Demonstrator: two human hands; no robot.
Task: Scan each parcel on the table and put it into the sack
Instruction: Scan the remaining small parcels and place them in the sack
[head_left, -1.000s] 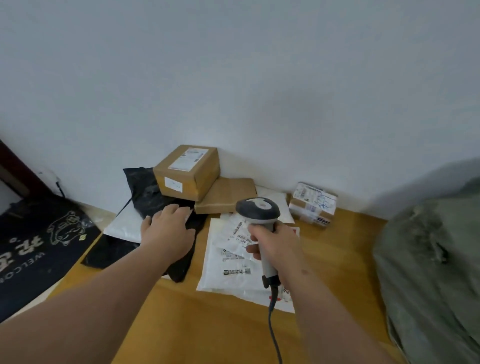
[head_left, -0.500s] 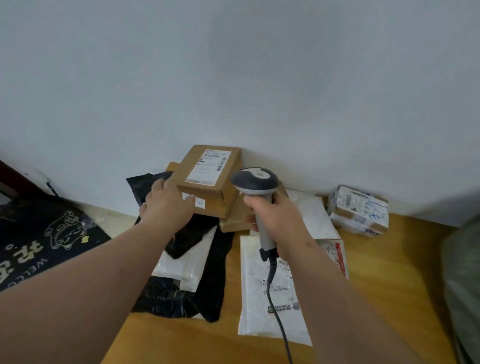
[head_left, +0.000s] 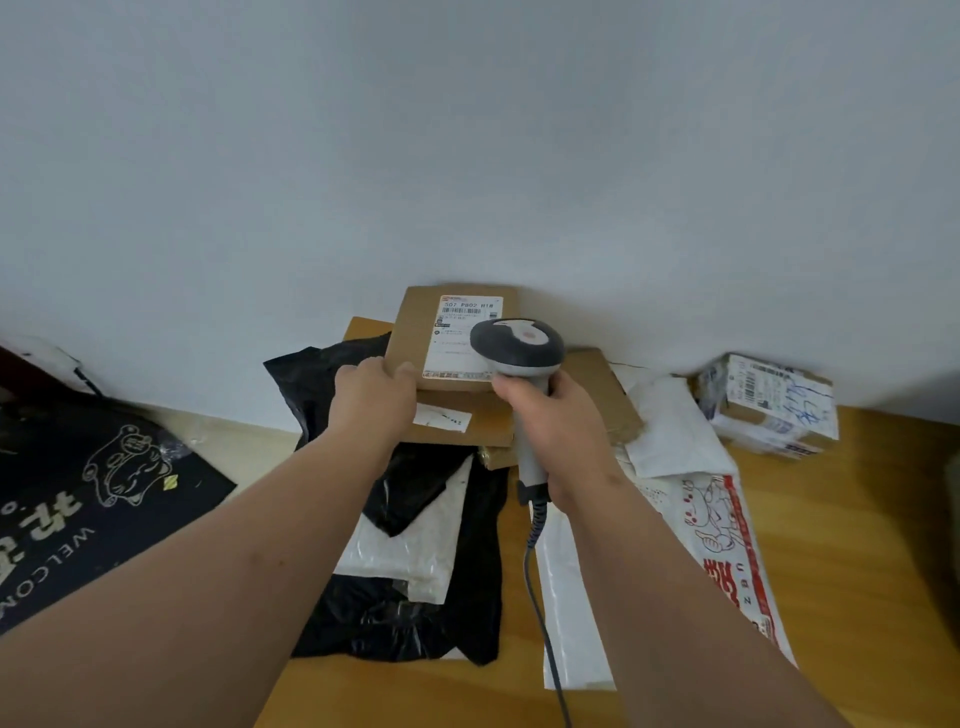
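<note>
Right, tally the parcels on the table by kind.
Cardboard boxes: 3
Black poly bags: 2
White mailers: 3
Total: 8, though overlaps may hide more.

My box (head_left: 415, 338) is matt cardboard w/ a paper label (head_left: 462, 338). Scanner (head_left: 517, 345) is smooth grey plastic. Table (head_left: 857, 545) is wood, black bags (head_left: 405, 623) glossy plastic.

A black doormat (head_left: 88, 499) lies on the floor at the left, below the worktop's edge, printed with a pale cartoon animal outline, the word WELCOME and some characters. Pale floor (head_left: 228, 436) shows between the mat and the wall. A plain white wall (head_left: 467, 156) fills the upper part of the view. A dark door edge (head_left: 21, 371) stands at far left
</note>
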